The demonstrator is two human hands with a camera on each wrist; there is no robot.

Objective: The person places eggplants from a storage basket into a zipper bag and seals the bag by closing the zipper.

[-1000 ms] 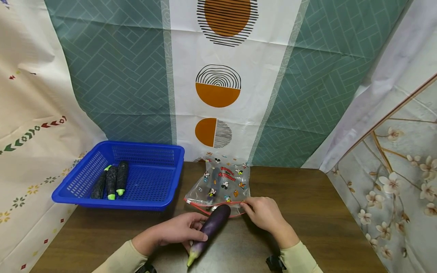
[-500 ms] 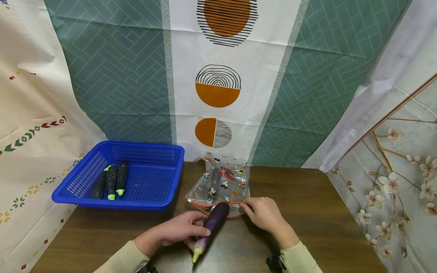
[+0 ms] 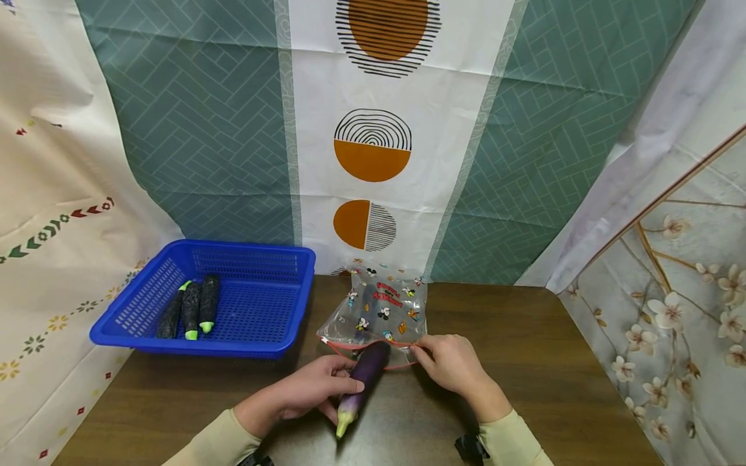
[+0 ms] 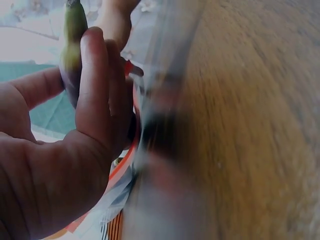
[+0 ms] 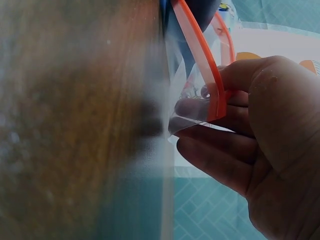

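My left hand point(image 3: 315, 389) grips a long purple eggplant point(image 3: 366, 375) near its pale green stem end, thumb on top. The dark far end of the eggplant lies at the mouth of a clear zip bag point(image 3: 381, 310) with cartoon prints and a red zip edge. In the left wrist view, the eggplant's green tip point(image 4: 75, 22) sticks up past the fingers. My right hand point(image 3: 451, 362) pinches the right corner of the bag's mouth. The right wrist view shows the orange-red zip strip point(image 5: 202, 57) between thumb and fingers, the mouth parted around the eggplant.
A blue plastic basket point(image 3: 204, 351) stands at the left on the brown wooden table point(image 3: 524, 388). Three dark vegetables with bright green ends point(image 3: 190, 310) lie in it. Patterned cloth point(image 3: 373, 84) hangs behind the table and along both sides.
My left hand has moved the eggplant forward and a little right, its dark end now under the bag's zip edge. My right hand stays at the bag's corner.
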